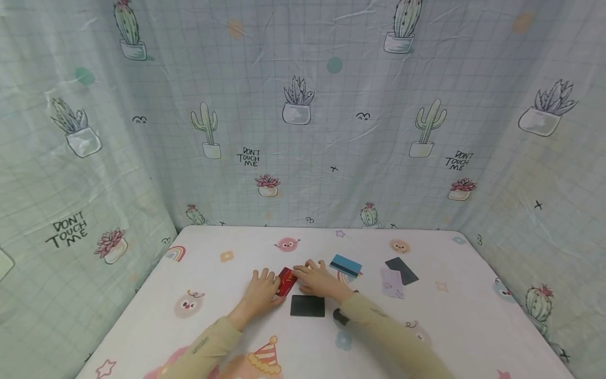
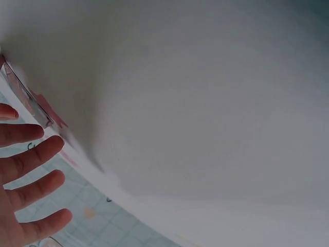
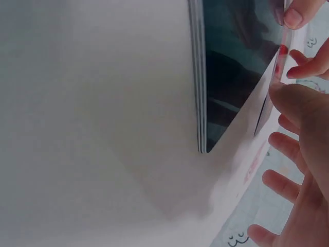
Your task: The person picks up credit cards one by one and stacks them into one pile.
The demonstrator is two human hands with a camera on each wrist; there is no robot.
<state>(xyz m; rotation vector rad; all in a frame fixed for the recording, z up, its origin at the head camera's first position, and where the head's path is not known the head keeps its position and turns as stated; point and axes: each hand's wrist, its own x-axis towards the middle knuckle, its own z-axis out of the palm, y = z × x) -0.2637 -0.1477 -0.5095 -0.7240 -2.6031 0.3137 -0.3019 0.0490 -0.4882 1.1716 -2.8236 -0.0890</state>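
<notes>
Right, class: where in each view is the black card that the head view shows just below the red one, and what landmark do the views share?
Head: black card, lower middle, below the red card.
Left wrist: not in it.
Right wrist: black card, top, right of centre.
Shared landmark: left hand.

A small rectangular red card (image 1: 285,284), with yellowish markings on its face, is held between the left hand (image 1: 260,292) and the right hand (image 1: 321,281). In the head view its long sides slant from lower left to upper right. Both wrist views show it nearly edge-on; whether it touches the white tabletop (image 1: 232,287) cannot be told
</notes>
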